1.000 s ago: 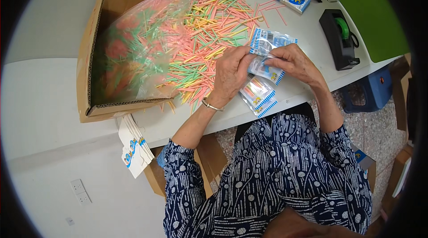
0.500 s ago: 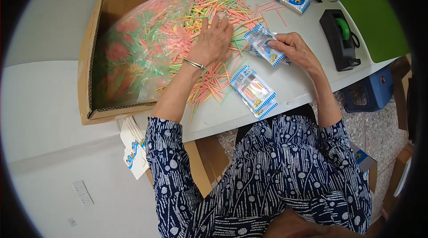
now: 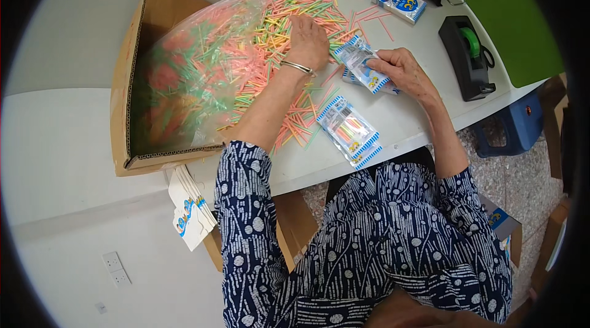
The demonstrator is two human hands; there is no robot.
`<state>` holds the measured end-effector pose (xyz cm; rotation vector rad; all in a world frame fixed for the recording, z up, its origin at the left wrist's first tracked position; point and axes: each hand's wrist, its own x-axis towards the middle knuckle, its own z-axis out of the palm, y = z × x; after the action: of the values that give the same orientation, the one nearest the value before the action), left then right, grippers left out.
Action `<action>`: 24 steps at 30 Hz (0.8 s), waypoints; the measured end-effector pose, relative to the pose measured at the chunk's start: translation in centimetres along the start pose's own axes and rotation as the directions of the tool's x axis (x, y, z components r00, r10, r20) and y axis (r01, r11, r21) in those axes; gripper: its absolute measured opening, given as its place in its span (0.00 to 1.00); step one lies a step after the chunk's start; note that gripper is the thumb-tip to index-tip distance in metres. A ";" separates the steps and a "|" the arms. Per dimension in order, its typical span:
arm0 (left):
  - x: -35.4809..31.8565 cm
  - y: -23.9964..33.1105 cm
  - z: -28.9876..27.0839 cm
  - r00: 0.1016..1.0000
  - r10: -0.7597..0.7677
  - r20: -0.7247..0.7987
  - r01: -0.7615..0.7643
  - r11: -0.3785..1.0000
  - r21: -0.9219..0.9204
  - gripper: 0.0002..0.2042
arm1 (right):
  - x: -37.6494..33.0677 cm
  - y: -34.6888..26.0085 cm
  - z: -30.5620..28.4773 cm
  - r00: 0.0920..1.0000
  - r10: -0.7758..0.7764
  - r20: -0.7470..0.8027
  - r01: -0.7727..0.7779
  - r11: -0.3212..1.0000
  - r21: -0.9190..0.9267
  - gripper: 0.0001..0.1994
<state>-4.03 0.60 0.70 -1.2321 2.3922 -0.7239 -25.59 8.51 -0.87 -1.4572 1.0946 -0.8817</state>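
Left grip (image 3: 309,40) is spread, palm down on the loose straw heap (image 3: 295,21) w/ fingers curling in; nothing pinched yet, so gather a small even bunch, not a fistful. Right grip (image 3: 402,70) is pinching the blue-edged clear pouch (image 3: 364,65) at its near edge, just right of your left wrist. Keep the pouch mouth facing the heap, flat on the bench (image 3: 405,125). Filled pouches (image 3: 350,131) lie below both grips; don't sweep stray straws onto them.

Left fingertips buried among sticks (image 3: 289,15)
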 end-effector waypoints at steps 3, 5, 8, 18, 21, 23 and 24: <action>1.3 1.1 0.1 0.998 -0.044 0.045 0.044 0.999 0.017 0.20 | -0.1 -0.4 0.2 1.000 -0.001 -0.004 0.001 1.000 0.025 0.15; 1.0 1.7 0.2 0.999 -0.054 0.007 0.054 0.998 0.012 0.19 | -0.1 -0.3 -0.1 1.000 0.002 -0.012 -0.001 0.999 0.041 0.15; 0.6 1.7 1.5 0.984 -0.067 -0.163 0.071 0.997 0.018 0.17 | 0.1 -0.1 -0.3 1.000 -0.012 0.001 0.012 1.000 -0.008 0.15; -1.8 -1.3 2.0 0.935 -0.347 -0.071 0.234 0.756 -0.612 0.11 | -0.1 -0.6 -0.4 0.995 0.094 -0.034 -0.089 0.985 0.145 0.13; -2.6 -5.0 1.1 0.886 -0.284 0.366 0.404 0.084 -0.911 0.12 | 0.0 -1.3 0.6 0.992 0.077 -0.100 -0.049 0.966 0.256 0.13; -3.6 -4.8 -0.3 0.861 -0.387 0.330 0.304 -0.130 -0.944 0.13 | 0.7 -1.2 1.2 0.982 0.082 -0.170 -0.014 0.931 0.366 0.14; -3.7 -4.5 -1.1 0.823 -0.471 0.317 0.170 -0.328 -0.929 0.13 | 1.2 -1.0 1.4 0.977 0.032 -0.209 0.061 0.903 0.425 0.13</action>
<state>0.39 1.77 4.51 -2.5419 2.4483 1.7422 -23.73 7.82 -0.19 -1.0200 0.9635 -1.2252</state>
